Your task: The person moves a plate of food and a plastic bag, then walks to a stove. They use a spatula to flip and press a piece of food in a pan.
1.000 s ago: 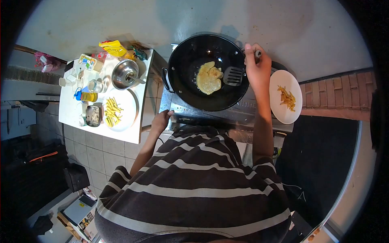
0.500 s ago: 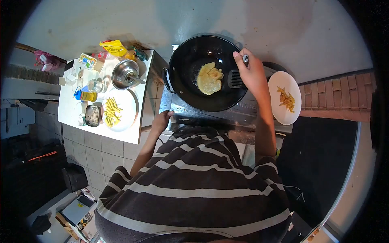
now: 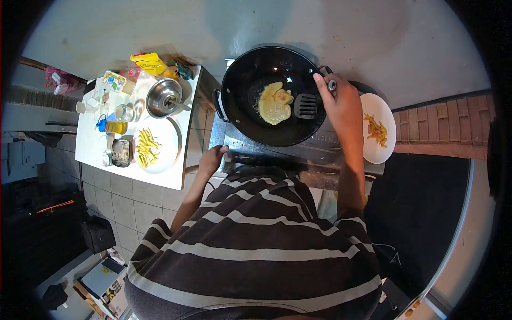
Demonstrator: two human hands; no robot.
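Observation:
My right hand (image 3: 344, 104) is closed round the handle of a black slotted spatula (image 3: 305, 106), over the right rim of a black wok (image 3: 240, 114). The spatula's blade lies inside the wok, just right of a pale yellow, lightly browned piece of egg-like food (image 3: 276, 104). My left hand (image 3: 215, 158) is at the front left edge of the metal stove (image 3: 240, 140), its fingers closed at a stove part too small to make out.
On the white table (image 3: 165, 178) at left stand a plate of raw potato strips (image 3: 146, 146), a steel bowl (image 3: 162, 95), a yellow bottle (image 3: 114, 127), jars and a yellow packet (image 3: 149, 63). A white plate with fried strips (image 3: 380, 152) is right of the wok.
My right hand has moved slightly right and down. The spatula's blade has turned to show its broad slotted face and shifted a little left towards the food. My left hand looks unchanged.

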